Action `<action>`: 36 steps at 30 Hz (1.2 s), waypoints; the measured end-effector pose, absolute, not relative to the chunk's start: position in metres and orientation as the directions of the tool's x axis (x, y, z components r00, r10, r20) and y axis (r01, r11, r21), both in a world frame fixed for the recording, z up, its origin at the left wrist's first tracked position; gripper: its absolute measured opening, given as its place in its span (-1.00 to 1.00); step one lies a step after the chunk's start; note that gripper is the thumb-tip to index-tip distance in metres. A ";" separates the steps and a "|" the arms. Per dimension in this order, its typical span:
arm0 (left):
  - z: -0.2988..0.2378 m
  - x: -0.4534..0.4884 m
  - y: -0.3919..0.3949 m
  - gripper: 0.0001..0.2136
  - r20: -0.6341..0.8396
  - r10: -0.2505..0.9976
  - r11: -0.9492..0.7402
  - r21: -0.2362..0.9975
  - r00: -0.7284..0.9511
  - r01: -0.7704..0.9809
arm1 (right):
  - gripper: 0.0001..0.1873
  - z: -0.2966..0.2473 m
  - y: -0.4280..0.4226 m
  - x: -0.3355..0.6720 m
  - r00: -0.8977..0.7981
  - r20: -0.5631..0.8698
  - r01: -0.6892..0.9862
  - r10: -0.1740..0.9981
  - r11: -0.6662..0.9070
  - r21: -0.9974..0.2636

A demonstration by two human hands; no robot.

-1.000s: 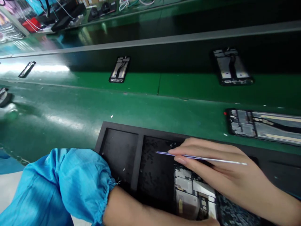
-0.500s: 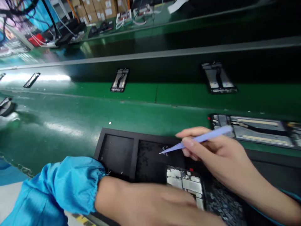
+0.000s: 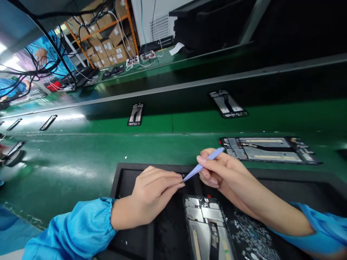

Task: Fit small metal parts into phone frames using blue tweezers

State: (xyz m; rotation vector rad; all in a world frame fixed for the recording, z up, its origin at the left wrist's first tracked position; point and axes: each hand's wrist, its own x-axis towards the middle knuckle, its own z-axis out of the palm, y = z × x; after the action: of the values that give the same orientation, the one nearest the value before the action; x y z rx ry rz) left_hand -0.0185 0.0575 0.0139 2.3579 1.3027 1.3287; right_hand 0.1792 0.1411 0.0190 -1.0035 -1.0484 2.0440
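- While a pale blue plastic pick (image 3: pixel 207 164) is gripped between the thumb and fingertips of the right hand (image 3: pixel 225 177), its point is held just beside the left hand's fingertips, above a black compartmented tray (image 3: pixel 159 167).
- Fingers of the left hand (image 3: pixel 154 195) are held closed and bunched; whether anything is grasped between them cannot be told.
- A phone frame (image 3: pixel 206 227) is laid in the tray, below both hands.
- Speckled black foam (image 3: pixel 252 231) is seen in the tray, right of that frame.
- A second phone frame (image 3: pixel 267 150) is lying on a green workbench (image 3: pixel 67 155), just beyond the tray.
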 end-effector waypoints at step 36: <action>0.034 -0.005 0.082 -0.81 -0.665 0.644 0.504 0.740 0.377 0.446 | -0.50 0.012 0.158 0.202 -0.628 -0.218 0.233 0.747 -0.087 -0.969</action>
State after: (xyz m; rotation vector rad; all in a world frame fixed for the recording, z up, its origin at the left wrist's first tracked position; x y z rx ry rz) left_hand -0.0049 0.0818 0.0339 1.1113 1.2478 0.1677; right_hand 0.2019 0.1581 0.0122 -1.0615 -1.7980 1.7615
